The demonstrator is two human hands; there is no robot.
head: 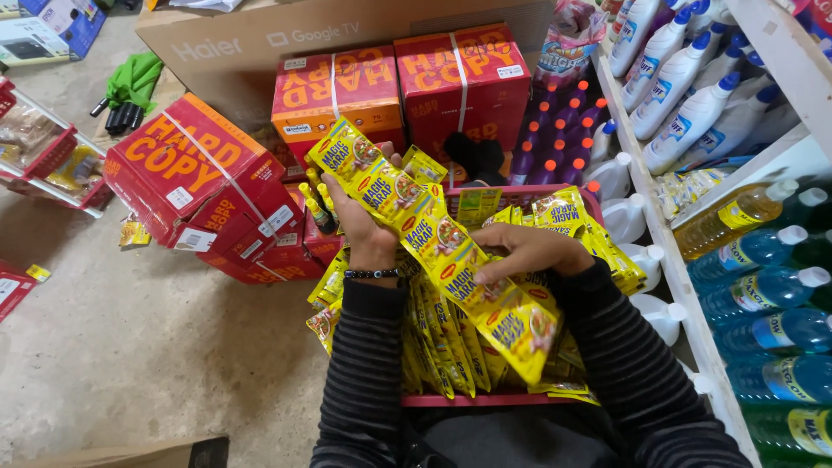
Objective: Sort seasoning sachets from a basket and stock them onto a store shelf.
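At the centre of the frame both hands hold one long strip of joined yellow sachets (442, 247), which runs on a slant from upper left of centre down to lower right of centre. The left hand (362, 227) is closed around the upper part of the strip, thumb in front and fingers behind; a dark bead bracelet (371, 274) sits on its wrist. The right hand (530, 250) lies curled on the strip just right of centre, fingertips pinching its edge. Both arms wear dark striped sleeves (364, 381).

Under the hands a pink basket (485, 399) holds many more yellow sachets, packed upright and spilling over its left side. Left of it and above it in the frame, red cardboard boxes (195, 178) stand stacked on the concrete floor (147, 347), with a large brown carton (260, 39) behind them. Along the right edge a white shelf (667, 251) carries white bottles with blue caps (685, 95), a yellow oil bottle (732, 217) and blue bottles (763, 290). Purple bottles with red caps (555, 130) stand above the basket in the frame.
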